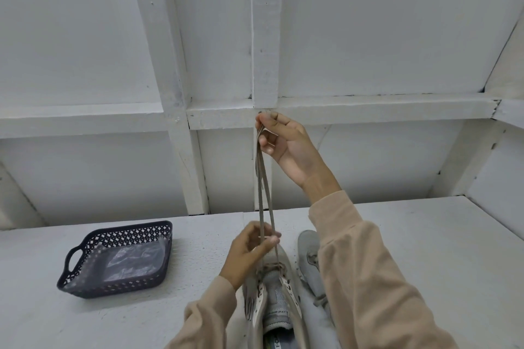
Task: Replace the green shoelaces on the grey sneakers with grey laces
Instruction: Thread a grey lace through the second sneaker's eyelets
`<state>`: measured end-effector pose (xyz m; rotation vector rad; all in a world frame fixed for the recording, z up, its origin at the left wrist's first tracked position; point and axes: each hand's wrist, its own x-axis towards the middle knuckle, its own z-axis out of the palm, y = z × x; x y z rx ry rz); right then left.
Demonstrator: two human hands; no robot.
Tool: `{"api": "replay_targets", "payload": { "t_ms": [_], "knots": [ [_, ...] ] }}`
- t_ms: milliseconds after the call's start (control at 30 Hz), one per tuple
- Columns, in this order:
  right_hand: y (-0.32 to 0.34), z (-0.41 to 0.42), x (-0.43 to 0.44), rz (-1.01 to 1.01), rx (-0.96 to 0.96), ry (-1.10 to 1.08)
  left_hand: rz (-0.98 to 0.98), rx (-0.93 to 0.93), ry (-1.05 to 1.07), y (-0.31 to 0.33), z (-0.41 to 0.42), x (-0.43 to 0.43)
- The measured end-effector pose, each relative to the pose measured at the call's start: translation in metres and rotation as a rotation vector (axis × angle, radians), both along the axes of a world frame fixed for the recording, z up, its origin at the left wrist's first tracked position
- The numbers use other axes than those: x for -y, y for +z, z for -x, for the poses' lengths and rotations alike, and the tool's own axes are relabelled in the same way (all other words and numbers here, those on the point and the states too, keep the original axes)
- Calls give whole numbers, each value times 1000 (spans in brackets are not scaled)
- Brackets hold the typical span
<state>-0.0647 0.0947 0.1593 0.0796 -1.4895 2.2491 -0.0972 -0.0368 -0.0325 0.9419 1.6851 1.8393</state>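
The grey lace (262, 193) runs in 2 strands almost straight up from the near sneaker (279, 292), which lies on the white surface (425, 249) with its toe pointing away from the person and its tongue open toward the camera. The right hand (286, 144) is raised well above the shoe, thumb and fingers pinched together on both upper ends of the lace, so the 2 strands hang taut and side by side. The left hand (249, 249) sits low, just above the toe end of the eyelet rows, with its fingers curled round the strands where they converge.

The lace seems to pass only through the lowest eyelets, so this looks like evening out the 2 halves before crossing them upward. That move turns on one relation — the open eyelets lie below and nearer to the person than both hands, along the shoe's long axis. The left hand is much the closer one to feed from.

The second sneaker (310, 255) lies just right of the first, partly behind the right sleeve. A dark basket (85, 289) holding clear plastic bags (136, 261) stands well to the left. No green lace shows.
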Motion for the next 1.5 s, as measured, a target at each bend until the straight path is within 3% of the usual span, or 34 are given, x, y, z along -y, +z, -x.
{"api": "replay_targets", "payload": {
  "t_ms": [133, 233, 467, 633, 767, 1100, 1200, 1333, 1500],
  "knots": [
    [-7, 0, -2, 31, 3, -1, -174, 89, 137, 33, -2, -5],
    [-9, -1, -4, 60, 0, -15, -217, 115, 117, 52, -8, -6],
    [-13, -5, -11, -6, 28, -42, -215, -11, 74, 86, -11, -9],
    [-32, -10, -28, -73, 162, -239, -303, -10, 233, 104, -4, -3],
    [-56, -18, -43, -88, 298, -398, -259, 48, 354, 87, 5, 5],
    [-97, -38, -77, 455, 209, -524, -48, 294, 436, 21, 3, 30],
    [-100, -41, -85, 523, 184, -589, 34, 321, 410, 6, -3, 38],
    [-108, -41, -88, 423, 213, -570, 126, 346, 316, -7, -11, 42],
    [-108, -42, -67, 150, 328, -371, 22, 279, 443, -11, -8, 43]
  ]
}}
